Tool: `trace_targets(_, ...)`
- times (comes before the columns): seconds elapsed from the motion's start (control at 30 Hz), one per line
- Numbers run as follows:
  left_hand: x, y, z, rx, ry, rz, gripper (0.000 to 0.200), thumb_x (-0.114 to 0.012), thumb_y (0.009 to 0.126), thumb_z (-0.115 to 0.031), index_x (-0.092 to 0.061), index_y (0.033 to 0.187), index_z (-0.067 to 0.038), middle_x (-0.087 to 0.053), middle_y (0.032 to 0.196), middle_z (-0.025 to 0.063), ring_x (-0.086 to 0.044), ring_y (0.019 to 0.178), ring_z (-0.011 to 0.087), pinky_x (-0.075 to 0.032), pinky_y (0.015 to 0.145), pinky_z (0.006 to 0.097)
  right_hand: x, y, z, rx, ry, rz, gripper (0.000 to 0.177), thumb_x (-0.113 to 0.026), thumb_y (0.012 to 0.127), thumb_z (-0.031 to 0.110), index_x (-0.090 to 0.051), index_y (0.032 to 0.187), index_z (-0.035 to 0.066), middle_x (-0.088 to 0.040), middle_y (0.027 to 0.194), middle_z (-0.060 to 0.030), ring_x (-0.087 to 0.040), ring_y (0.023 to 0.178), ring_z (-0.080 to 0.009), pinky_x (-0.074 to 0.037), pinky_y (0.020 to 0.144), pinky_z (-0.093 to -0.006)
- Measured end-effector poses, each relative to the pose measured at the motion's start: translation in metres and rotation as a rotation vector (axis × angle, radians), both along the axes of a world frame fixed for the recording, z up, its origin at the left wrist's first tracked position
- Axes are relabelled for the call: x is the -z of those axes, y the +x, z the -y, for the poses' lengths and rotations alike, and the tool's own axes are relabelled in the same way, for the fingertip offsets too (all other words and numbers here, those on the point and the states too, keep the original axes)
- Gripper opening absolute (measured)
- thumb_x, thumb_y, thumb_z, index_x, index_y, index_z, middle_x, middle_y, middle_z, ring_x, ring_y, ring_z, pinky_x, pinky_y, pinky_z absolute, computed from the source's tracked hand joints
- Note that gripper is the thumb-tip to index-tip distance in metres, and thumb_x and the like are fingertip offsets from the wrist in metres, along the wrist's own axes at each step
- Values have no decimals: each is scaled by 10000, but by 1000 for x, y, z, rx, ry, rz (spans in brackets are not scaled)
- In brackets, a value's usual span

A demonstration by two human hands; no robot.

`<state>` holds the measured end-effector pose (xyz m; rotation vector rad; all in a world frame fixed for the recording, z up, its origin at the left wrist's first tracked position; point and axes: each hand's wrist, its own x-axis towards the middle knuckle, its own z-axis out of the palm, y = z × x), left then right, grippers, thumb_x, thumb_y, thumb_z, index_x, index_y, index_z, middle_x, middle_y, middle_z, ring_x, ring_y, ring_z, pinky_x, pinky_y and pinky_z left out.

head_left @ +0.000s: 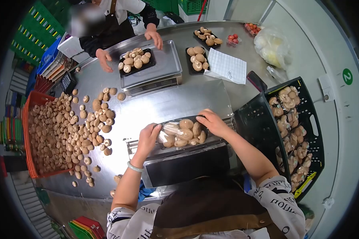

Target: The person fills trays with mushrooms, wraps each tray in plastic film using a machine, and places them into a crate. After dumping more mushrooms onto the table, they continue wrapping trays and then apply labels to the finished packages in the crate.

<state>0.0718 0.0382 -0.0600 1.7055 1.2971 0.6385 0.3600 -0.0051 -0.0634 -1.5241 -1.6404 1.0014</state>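
A black tray of mushrooms (182, 132) under clear film is held level above the wrapping machine (187, 165) in front of me. My left hand (148, 137) grips its left end, with the thumb along the edge. At the right end my right hand (211, 122) has its fingers closed on the tray's far corner. The film over the mushrooms is shiny and partly wrinkled. Behind the tray, a sheet of clear film (187, 101) lies over the steel table (147, 107).
An orange crate (28, 139) spills loose mushrooms (91, 127) at left. Across the table, a co-worker's hands flank a mushroom tray (135, 59) on a scale (171, 59). Two filled trays, paper (227, 65) and a plastic bag (272, 47) lie at back right. A black crate (317, 147) holds wrapped packs at right.
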Motion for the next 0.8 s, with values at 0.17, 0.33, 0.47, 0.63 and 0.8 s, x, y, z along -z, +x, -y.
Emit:
trace_targets(0.17, -80, 10, 38, -73, 172, 48, 250, -552, 940, -177, -616, 844, 44, -542, 630, 136, -496, 553, 200, -413, 555, 325, -73, -7, 32, 116, -79, -99, 361, -526, 960, 329, -583, 963, -27, -609, 758, -189, -595, 705, -301, -460, 678, -357)
trace_targets(0.33, -104, -7, 97, -137, -344, 176, 348, -548, 967, -256, -613, 767, 20, -485, 579, -28, -394, 549, 43, -313, 482, 230, -109, -12, 86, 69, -128, -128, 392, -505, 967, 354, -594, 989, -28, -609, 769, -173, -599, 718, -255, -453, 682, -352)
trace_targets(0.47, -48, -6, 132, -126, -397, 28, 430, -579, 944, -340, -597, 747, 43, -461, 560, 9, -394, 572, 84, -352, 510, 289, -47, -15, 132, 130, -282, -67, 457, -484, 967, 412, -589, 1007, -31, -630, 835, -215, -613, 787, -354, -460, 725, -400)
trace_targets(0.63, 43, 4, 144, -34, 16, -325, 436, -631, 895, -345, -600, 735, 59, -595, 638, 220, -565, 551, 334, -434, 563, 420, 48, -20, 161, 264, -322, 58, 456, -526, 936, 420, -587, 954, -32, -620, 840, -283, -589, 864, -465, -452, 749, -485)
trace_targets(0.8, 39, -1, 165, -267, -37, -168, 240, -679, 868, -216, -571, 890, -3, -608, 663, 131, -561, 552, 236, -443, 560, 332, 52, -23, 181, 490, -471, -149, 339, -619, 902, 324, -574, 928, -11, -632, 755, -149, -624, 711, -227, -474, 651, -349)
